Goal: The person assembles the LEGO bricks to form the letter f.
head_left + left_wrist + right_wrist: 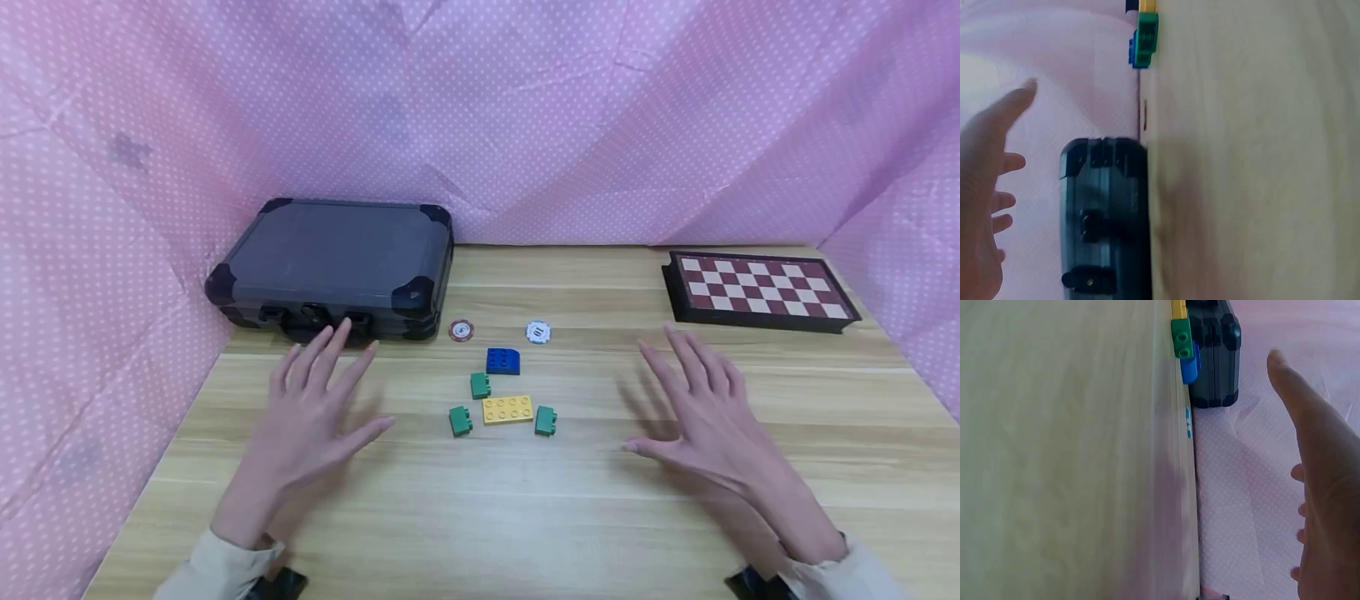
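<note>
My left hand (311, 425) hovers over the table with its fingers spread, just in front of a grey case (337, 250) with black corners. On the other side my right hand (708, 425) is also spread above the wood, holding nothing. Between the hands lie a yellow toy brick (507, 410), a blue brick (503, 361) and three small green bricks, one left of the yellow one (461, 421), one at its upper left (480, 385) and one at its right (546, 421). Behind them are a red-rimmed poker chip (461, 331) and a white-and-blue chip (537, 332).
A checkered board box (761, 287) in dark red and white stands at the back right of the wooden table (495, 517). Pink dotted cloth (525, 125) hangs behind the table and along both sides. The case takes up the back left.
</note>
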`<control>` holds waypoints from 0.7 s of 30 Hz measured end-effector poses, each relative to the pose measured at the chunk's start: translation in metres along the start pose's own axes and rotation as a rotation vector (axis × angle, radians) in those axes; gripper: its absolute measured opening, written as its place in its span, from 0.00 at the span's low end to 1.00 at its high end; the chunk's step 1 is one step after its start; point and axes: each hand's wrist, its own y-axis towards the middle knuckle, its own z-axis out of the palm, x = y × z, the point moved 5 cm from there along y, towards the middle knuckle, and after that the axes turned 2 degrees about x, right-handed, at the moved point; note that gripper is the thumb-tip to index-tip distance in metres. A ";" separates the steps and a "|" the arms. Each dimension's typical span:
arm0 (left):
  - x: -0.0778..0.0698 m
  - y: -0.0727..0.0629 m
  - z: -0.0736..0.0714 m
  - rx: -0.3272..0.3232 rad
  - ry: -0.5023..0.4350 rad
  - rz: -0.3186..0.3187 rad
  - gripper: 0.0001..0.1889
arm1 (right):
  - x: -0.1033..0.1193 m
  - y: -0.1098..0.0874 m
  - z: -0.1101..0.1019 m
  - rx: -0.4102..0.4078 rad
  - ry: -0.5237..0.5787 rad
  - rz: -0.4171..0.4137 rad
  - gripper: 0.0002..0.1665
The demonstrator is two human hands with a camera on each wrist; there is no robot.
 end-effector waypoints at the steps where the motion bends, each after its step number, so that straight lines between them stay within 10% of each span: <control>1: -0.002 0.001 0.002 -0.001 -0.022 0.006 0.47 | 0.001 0.001 0.001 0.007 0.026 -0.004 0.67; 21: -0.040 0.008 0.049 0.232 -0.499 -0.191 0.33 | 0.027 0.007 0.042 0.130 0.458 0.052 0.34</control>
